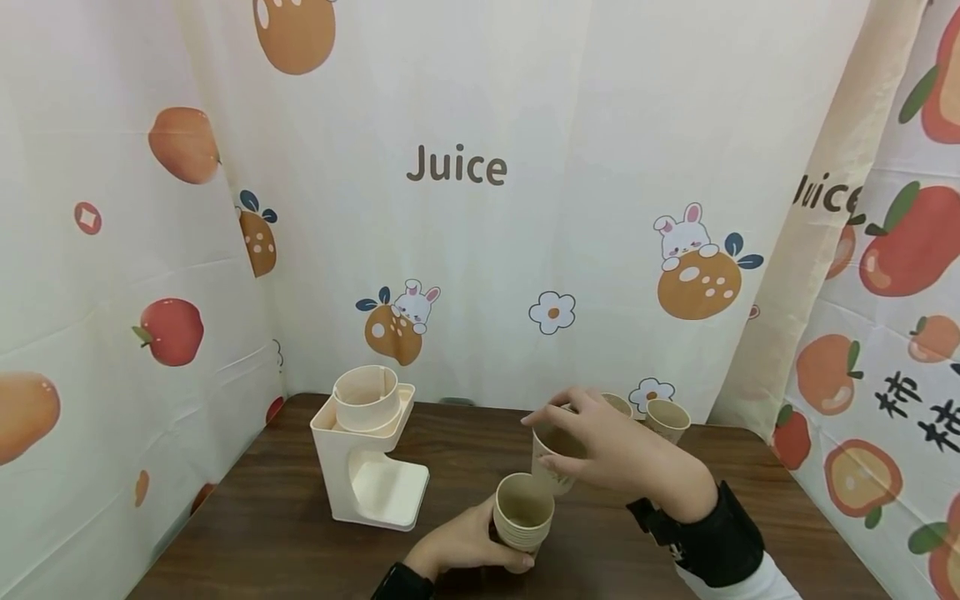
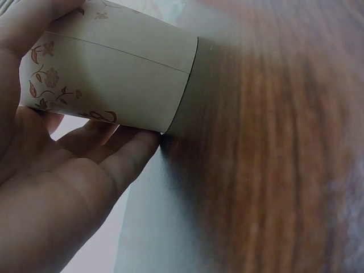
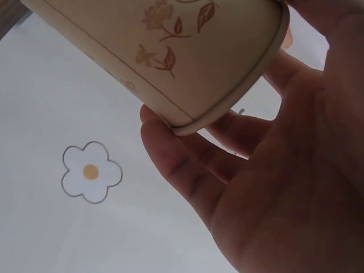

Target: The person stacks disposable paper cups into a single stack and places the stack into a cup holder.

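Low at the front of the table in the head view, my left hand point(image 1: 467, 537) grips a stack of nested paper cups point(image 1: 523, 533), mouths facing up. In the left wrist view, the fingers wrap round the outer cup point(image 2: 125, 62), which has brown floral print and its base close to the wood. Just behind and to the right, my right hand point(image 1: 600, 446) pinches a paper cup point(image 1: 553, 485) by its rim from above. That cup is upright and overlaps the stack's far rim in the head view. Its rolled rim and floral print show in the right wrist view.
A white stand point(image 1: 333, 475) with a round sleeve point(image 1: 367, 404) on top and a flat foot is at the left of the dark wooden table point(image 1: 255, 500). Behind my right hand are another paper cup point(image 1: 667, 417) and a partly hidden cup point(image 1: 618, 403). Printed curtains point(image 1: 480, 250) enclose the table.
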A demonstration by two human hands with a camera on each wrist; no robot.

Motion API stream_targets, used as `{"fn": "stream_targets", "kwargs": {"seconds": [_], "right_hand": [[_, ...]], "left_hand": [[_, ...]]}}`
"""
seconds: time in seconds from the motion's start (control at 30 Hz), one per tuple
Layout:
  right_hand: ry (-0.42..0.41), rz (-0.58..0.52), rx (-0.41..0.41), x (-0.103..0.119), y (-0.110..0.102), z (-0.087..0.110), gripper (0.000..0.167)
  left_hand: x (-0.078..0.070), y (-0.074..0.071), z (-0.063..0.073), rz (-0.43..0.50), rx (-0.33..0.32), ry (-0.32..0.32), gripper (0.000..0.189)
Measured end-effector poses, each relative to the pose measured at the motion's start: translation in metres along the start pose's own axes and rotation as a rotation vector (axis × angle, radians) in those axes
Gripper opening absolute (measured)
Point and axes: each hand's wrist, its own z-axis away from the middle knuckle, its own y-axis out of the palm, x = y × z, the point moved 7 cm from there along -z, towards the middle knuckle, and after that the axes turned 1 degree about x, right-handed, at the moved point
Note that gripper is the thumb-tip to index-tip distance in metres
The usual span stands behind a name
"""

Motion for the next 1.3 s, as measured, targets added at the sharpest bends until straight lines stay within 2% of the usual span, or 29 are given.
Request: {"fn": "stream_targets", "kwargs": {"seconds": [0.13,0.43,0.6,0.83,1.3], "right_hand": [[0.001,-0.016,0.009,0.007,0.002,0.001,0.035],[-0.060,-0.043,0.034,0.019,0.014,-0.003,0.037],[-0.040,-0.060,0.066,0.019,0.020,-0.003,0.036],[-0.009,-0.069,0.101,0.018,0.028,-0.003,0.037],[-0.080,-0.090,0.125,0.019,0.051,-0.007,0.036]], "left_hand": [[0.000,0.000,-0.001,0.004,0.003,0.004,0.073],[-0.001,0.001,-0.001,-0.002,0.019,0.018,0.074],[-0.001,0.001,-0.001,0.004,0.031,0.009,0.074],[-0.002,0.000,0.000,-0.005,0.003,0.002,0.071],[0.001,0.001,-0.002,0.025,0.029,0.008,0.073]]}}
